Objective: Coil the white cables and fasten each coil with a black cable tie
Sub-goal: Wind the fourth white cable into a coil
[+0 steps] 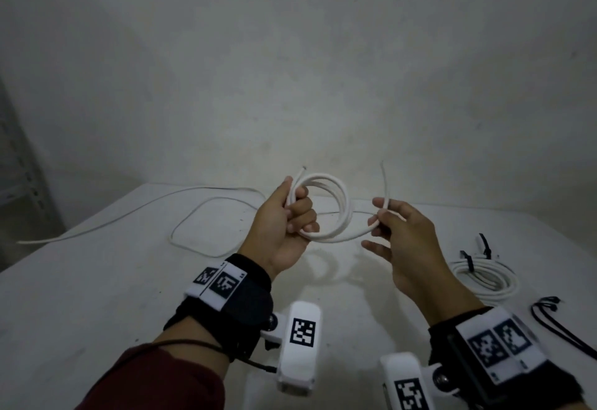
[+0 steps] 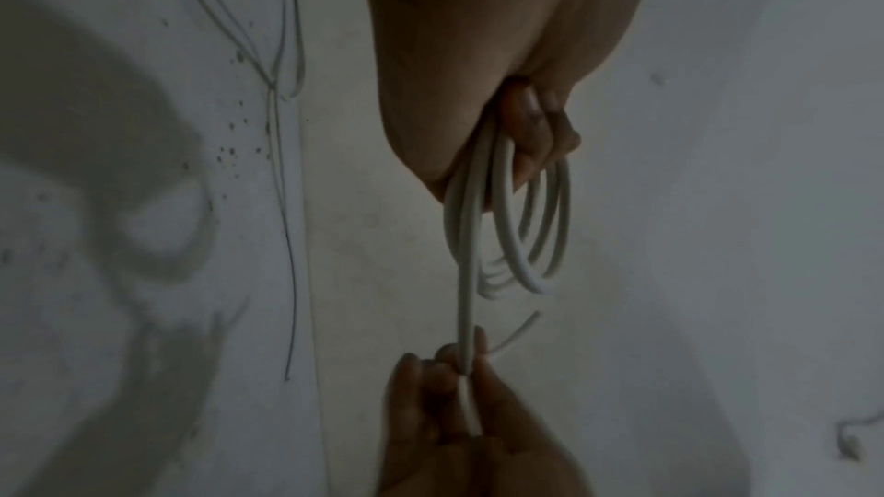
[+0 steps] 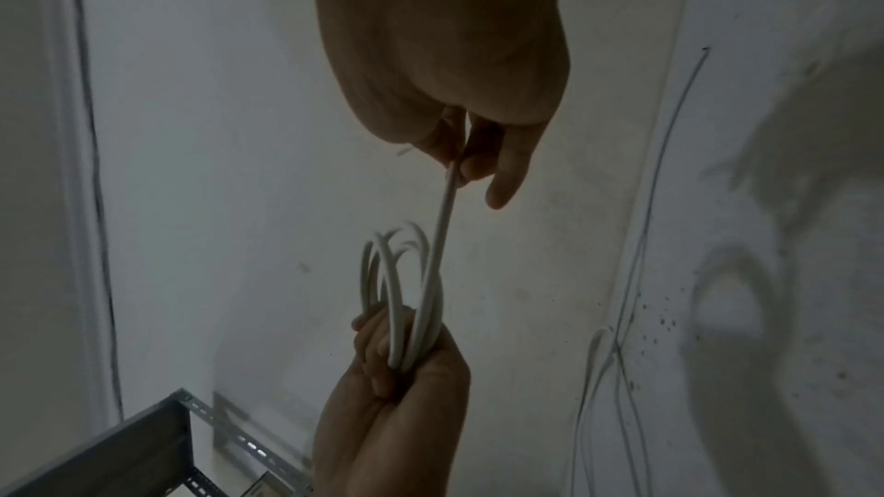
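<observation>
A white cable coil (image 1: 336, 206) of several loops hangs above the table. My left hand (image 1: 287, 219) grips the coil's left side, fingers curled round the bundled loops (image 2: 507, 225). My right hand (image 1: 387, 215) pinches the coil's free tail (image 1: 385, 183) between thumb and forefinger, and the tail's end points upward. The right wrist view shows the tail (image 3: 445, 218) running taut from the pinch down to the coil (image 3: 397, 297). A loose white cable (image 1: 193, 215) lies uncoiled on the table at left. A finished coil (image 1: 484, 277) with black ties (image 1: 468, 262) lies at right.
Spare black cable ties (image 1: 562, 325) lie near the table's right front edge. The white table (image 1: 97, 296) ends at a plain wall behind. A grey metal shelf frame (image 1: 19, 183) stands at the far left, seen also as a slotted shelf frame (image 3: 143, 445).
</observation>
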